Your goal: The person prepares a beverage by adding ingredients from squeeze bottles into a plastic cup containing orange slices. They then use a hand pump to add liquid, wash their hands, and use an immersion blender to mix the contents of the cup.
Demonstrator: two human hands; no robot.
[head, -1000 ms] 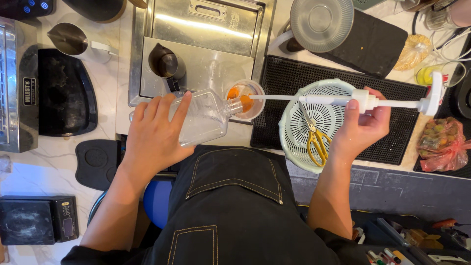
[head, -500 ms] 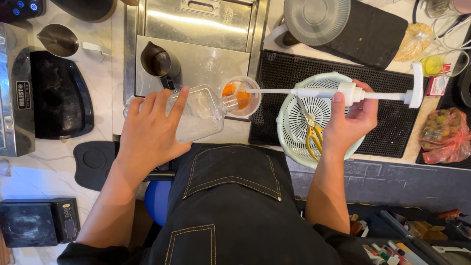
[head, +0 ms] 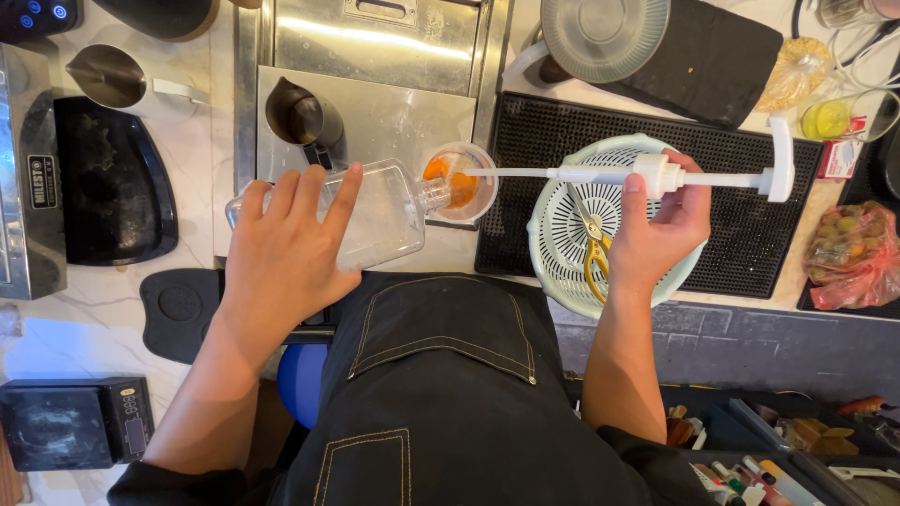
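At frame centre, the left hand (head: 286,248) clamps a tilted clear bottle (head: 375,220) over a plastic cup (head: 459,183), while the right hand (head: 656,225) grips a white pump dispenser (head: 656,173) above a pale green basket (head: 562,272).

marble counter (head: 202,141), bar mat (head: 731,244), scale (head: 75,422)

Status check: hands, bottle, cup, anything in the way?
Left hand tips clear bottle into plastic cup. Right hand holds white pump over pale colander. Nothing blocking the cup.

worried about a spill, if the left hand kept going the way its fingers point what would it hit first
Probably the dark metal pitcher on the steel tray: the left hand, gripping the clear bottle, points up-screen toward it. Depth is unclear.
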